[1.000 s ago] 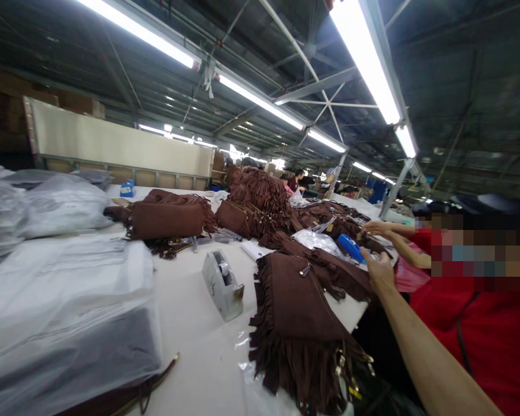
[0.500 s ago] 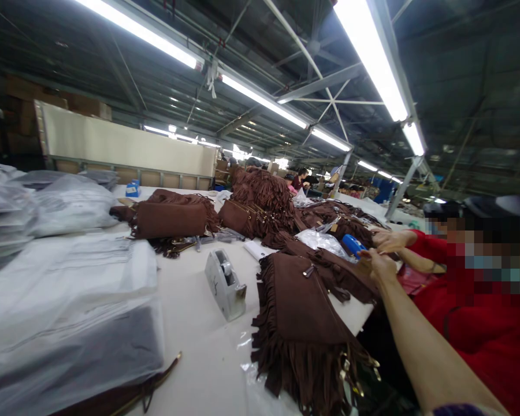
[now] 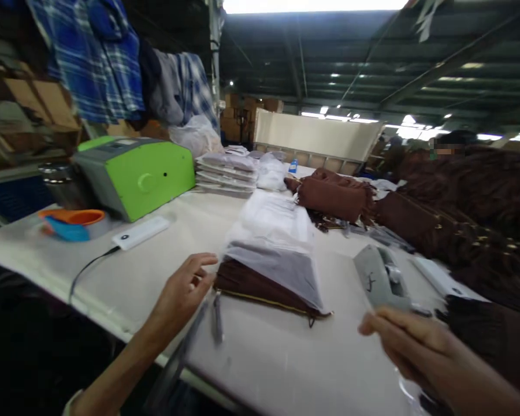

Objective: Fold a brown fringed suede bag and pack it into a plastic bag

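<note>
A dark brown bag [image 3: 255, 287] with a gold zip lies partly inside a clear plastic sleeve [image 3: 281, 231] on the white table. Beside its left corner is my left hand [image 3: 188, 286], fingers loosely curled and apart, nothing visible between them. My right hand [image 3: 411, 341] hovers in front of the grey tape dispenser [image 3: 379, 274], thumb and fingertips pressed together. Whatever it pinches is too thin and blurred to make out. A small dark tassel or pull [image 3: 218, 318] hangs from the bag's zip end.
At the left stand a green and grey machine [image 3: 149, 176], an orange tape roll [image 3: 84, 218] and a white device [image 3: 141, 232] with a cable. Stacked wrapped packages [image 3: 225, 173] are at the back. Brown fringed bags [image 3: 335, 193] lie behind and to the right. Clothes [image 3: 108, 63] hang overhead.
The view has swung left, bringing the machine and my left hand in. My right hand has come from beside the person in red to near the dispenser. That person is out of view.
</note>
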`<state>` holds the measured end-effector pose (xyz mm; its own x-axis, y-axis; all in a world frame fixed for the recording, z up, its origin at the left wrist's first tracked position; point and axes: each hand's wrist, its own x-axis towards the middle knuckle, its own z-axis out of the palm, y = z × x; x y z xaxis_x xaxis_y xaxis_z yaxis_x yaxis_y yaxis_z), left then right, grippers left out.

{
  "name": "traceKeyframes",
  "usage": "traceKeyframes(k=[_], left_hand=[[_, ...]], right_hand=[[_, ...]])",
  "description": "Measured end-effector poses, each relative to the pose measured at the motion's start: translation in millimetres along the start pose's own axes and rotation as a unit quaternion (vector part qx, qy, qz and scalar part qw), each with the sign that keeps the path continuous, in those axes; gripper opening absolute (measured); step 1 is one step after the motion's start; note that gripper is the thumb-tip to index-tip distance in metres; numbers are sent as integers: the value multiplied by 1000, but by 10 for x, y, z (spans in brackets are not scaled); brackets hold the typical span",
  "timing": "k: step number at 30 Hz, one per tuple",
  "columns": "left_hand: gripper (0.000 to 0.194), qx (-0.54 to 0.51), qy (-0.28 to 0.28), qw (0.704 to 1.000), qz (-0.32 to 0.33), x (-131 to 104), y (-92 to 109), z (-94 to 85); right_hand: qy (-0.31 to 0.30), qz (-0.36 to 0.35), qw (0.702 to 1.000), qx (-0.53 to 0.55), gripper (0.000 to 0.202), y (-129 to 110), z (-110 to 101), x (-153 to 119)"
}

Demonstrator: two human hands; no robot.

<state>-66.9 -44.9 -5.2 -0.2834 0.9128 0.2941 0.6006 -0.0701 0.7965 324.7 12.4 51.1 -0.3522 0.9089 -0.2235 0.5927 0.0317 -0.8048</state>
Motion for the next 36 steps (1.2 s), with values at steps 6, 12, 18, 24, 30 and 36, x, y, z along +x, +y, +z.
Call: traceKeyframes(k=[6,12,18,24,30,36], left_hand=[[69,-405,-328,847,-107,-476,477,361],[34,-354,-320,861,-180,-536,69,169],[32,-228,-245,922,-196,-454,-199,-55],[17,-221,-195,942,-159,-327,-222,-1],[18,-262,-168,940,-141,-190,-277,-75],[44,-213,-183,948,-152,-110,-370,-114]], right_hand=[[-265,-109,958,-18,36,-849,1063,406],[-276,-90,954,-80,33,-882,1238,645],[-206,-134,956,-160,29,-581,1373,860],[-117,-191,970,-90,43,-721,1638,973],[-245,-116,954,131,53,-861,2047,1057],[-169,-117,978,33,27,-929,2041,1139]])
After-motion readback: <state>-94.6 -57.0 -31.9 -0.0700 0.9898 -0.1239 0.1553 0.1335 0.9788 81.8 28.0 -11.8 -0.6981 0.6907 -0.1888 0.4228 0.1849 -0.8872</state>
